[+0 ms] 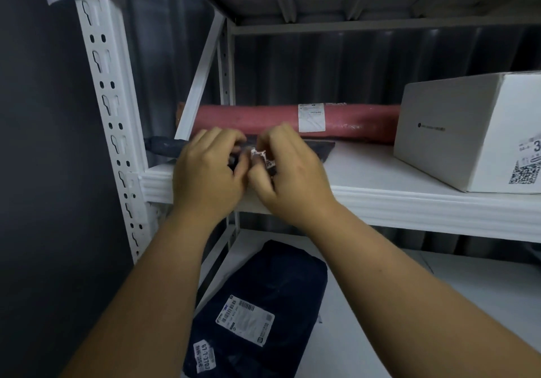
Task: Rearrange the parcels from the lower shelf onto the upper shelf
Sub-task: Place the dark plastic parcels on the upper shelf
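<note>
Both hands are reaching up to the upper shelf point(409, 199) of a white metal rack. The left hand point(209, 169) and the right hand point(289, 169) are sitting close together, almost touching, at the front edge of that shelf. Their fingers are curling in and pinching a flat dark parcel point(316, 149) that is lying on the shelf. A small white label point(259, 153) is peeking out between the two hands. The flat dark parcel is stretching out to both sides, with one end poking past the left post point(108, 108) of the rack.

Just behind the flat parcel, a long pink roll point(263, 120) is lying across the back of the upper shelf. It is wearing a white sticker point(311, 117) near its middle. To the right, a big white box point(474, 134) is sitting on the same shelf, touching the right end of the pink roll. The box is showing printed codes on its front side.

Down below, on the lower shelf point(439, 304), a dark blue bag parcel point(281, 275) is lying flat between the two arms. It is carrying one large white shipping label point(245, 320) and one smaller tag point(205, 355) with numbers near its bottom corner.

A dark wall is standing to the left of the rack.
</note>
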